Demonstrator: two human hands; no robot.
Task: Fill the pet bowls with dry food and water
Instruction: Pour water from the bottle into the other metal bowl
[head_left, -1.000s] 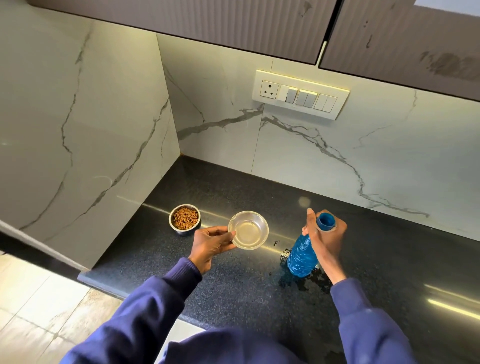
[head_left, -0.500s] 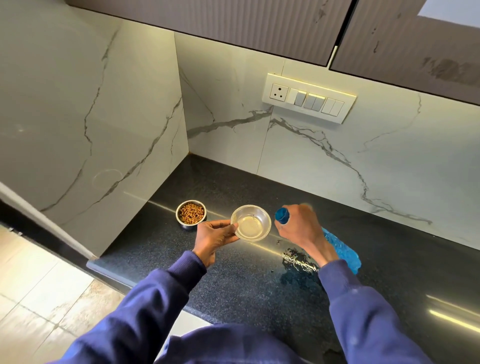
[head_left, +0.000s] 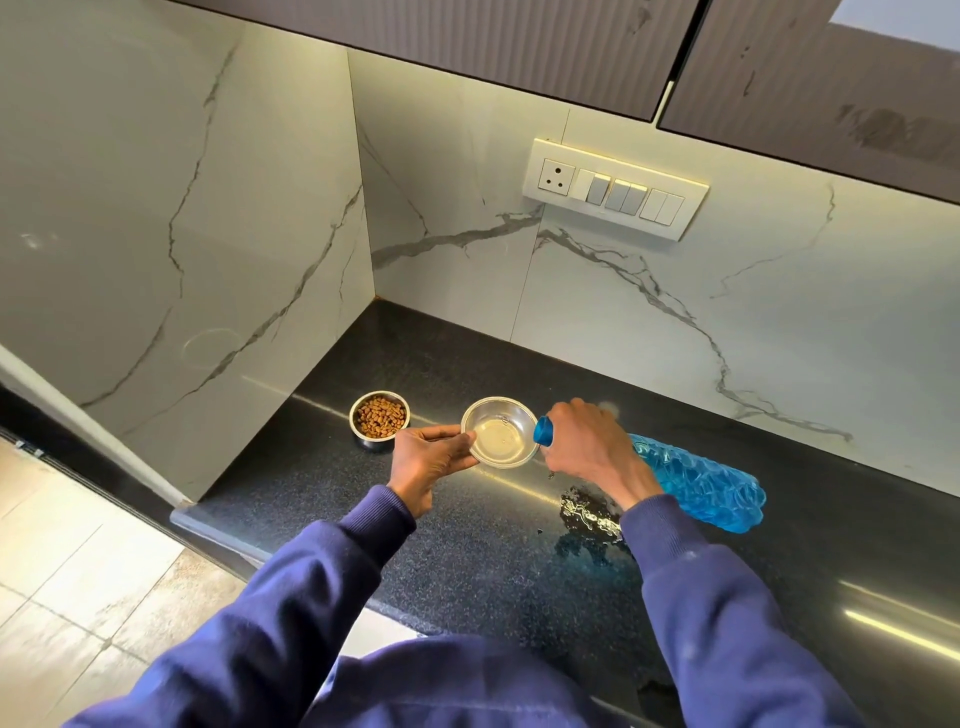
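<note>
A small steel bowl (head_left: 379, 418) full of brown dry food stands on the black counter (head_left: 467, 551) near the left wall. Beside it, my left hand (head_left: 431, 460) holds a second steel bowl (head_left: 500, 439) by its left rim; a little water lies in it. My right hand (head_left: 587, 447) grips the neck of a blue plastic bottle (head_left: 696, 483), tipped almost flat with its blue mouth (head_left: 543, 431) over the bowl's right rim. Whether water is flowing I cannot make out.
A puddle of spilled water (head_left: 589, 514) lies on the counter under my right wrist. Marble walls close the corner at left and back, with a switch panel (head_left: 615, 188) on the back wall and cabinets overhead. The counter's front edge (head_left: 208, 525) drops to a tiled floor.
The bottle stood upright on the counter a second ago; my right hand has tipped it over to the left until its mouth reached the bowl. The left hand kept holding the bowl.
</note>
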